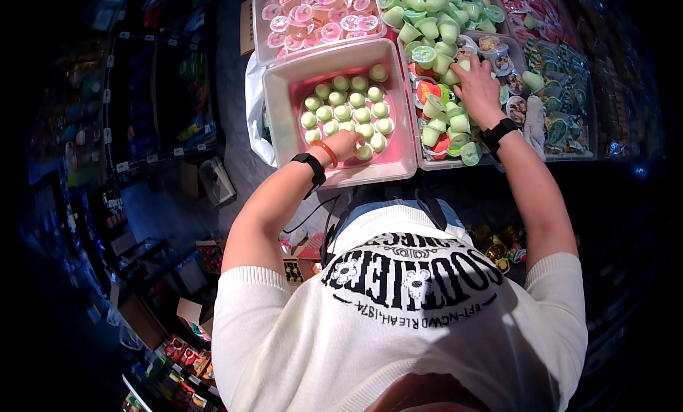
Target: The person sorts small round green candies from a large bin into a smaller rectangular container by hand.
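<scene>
Jelly cups (346, 110) stand in rows just beyond the left hand (346, 144), whose fingers pinch one cup; right hand (475, 85) grips among loose cups (445, 120) in the neighbouring bin.

At frame centre, the left hand (346, 144) rests among green cups (346, 112) in a pink bin (284, 99); upper right, the right hand (477, 85) reaches into a cup heap (430, 17).
</scene>
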`<state>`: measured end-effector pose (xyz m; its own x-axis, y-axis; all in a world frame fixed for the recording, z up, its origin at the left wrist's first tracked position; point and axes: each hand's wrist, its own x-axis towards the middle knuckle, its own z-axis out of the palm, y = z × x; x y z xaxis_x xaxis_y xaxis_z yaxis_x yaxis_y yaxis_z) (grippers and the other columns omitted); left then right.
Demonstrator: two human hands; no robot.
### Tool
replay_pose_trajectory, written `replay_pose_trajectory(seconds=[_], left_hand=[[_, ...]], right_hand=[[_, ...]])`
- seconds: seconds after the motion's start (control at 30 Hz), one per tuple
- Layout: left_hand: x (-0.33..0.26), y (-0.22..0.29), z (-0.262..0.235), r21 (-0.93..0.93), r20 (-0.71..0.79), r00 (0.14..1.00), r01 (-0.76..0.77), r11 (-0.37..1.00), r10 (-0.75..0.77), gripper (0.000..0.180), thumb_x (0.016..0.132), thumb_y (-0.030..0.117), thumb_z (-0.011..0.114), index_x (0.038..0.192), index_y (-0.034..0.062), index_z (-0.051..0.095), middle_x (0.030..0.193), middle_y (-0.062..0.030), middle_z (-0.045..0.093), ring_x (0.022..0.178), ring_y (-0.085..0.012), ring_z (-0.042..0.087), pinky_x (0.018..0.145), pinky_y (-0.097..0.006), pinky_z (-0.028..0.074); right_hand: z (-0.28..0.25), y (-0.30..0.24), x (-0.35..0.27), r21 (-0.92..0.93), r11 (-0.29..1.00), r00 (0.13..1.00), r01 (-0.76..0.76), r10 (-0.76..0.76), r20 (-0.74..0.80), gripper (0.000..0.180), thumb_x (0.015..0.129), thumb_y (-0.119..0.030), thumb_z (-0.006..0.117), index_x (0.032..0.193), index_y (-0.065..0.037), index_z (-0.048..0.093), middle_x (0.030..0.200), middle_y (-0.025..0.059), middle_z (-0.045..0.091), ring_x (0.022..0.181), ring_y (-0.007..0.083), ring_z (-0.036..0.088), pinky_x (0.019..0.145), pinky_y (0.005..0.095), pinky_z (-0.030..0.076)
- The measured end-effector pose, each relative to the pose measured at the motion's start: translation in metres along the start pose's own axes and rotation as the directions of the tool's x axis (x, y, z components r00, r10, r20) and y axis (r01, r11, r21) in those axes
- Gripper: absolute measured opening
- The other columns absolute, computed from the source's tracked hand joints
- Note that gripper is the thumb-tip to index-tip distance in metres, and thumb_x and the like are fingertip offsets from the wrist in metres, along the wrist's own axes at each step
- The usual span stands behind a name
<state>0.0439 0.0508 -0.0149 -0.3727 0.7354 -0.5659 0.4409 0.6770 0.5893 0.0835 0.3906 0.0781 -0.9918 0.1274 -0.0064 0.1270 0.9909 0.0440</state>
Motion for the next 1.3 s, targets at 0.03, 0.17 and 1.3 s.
replay_pose_trajectory(seconds=[0.03, 0.17, 1.3], left_hand=[[0.0, 0.001, 0.0, 0.007, 0.04, 0.999, 0.026, 1.0, -0.027, 0.027, 0.079, 0.013, 0.063, 0.104, 0.0053, 0.064, 0.094, -0.018, 0.067, 0.086, -0.0337, 0.065, 0.077, -0.04, 0.05], [0.001, -0.007, -0.001, 0.03, 0.091, 0.996, 0.017, 0.999, -0.02, 0.028, 0.082, 0.016, 0.061, 0.107, 0.0055, 0.064, 0.093, -0.0176, 0.067, 0.084, -0.034, 0.065, 0.077, -0.038, 0.05], [-0.035, 0.006, -0.025, 0.187, -0.245, 0.953, -0.132, 0.973, 0.176, 0.027, 0.071, 0.002, 0.064, 0.097, 0.0027, 0.059, 0.09, -0.0174, 0.06, 0.077, -0.0347, 0.062, 0.068, -0.042, 0.051]], right_hand=[[0.0, 0.001, 0.0, 0.002, 1.0, 1.0, 0.001, -0.001, 0.004, 0.042, 0.071, -0.023, 0.073, 0.109, -0.025, 0.055, 0.119, 0.0073, 0.045, 0.106, 0.0289, 0.047, 0.066, 0.043, 0.053], [-0.003, -0.001, -0.001, 0.005, 0.999, 0.999, 0.042, -0.042, -0.027, 0.043, 0.071, -0.023, 0.072, 0.111, -0.025, 0.055, 0.119, 0.0092, 0.046, 0.103, 0.0293, 0.049, 0.064, 0.0397, 0.054], [-0.011, 0.026, -0.013, 0.317, 0.943, 0.994, 0.105, -0.091, -0.059, 0.058, 0.062, -0.002, 0.071, 0.113, -0.024, 0.056, 0.124, 0.0066, 0.045, 0.11, 0.0305, 0.051, 0.079, 0.04, 0.053]])
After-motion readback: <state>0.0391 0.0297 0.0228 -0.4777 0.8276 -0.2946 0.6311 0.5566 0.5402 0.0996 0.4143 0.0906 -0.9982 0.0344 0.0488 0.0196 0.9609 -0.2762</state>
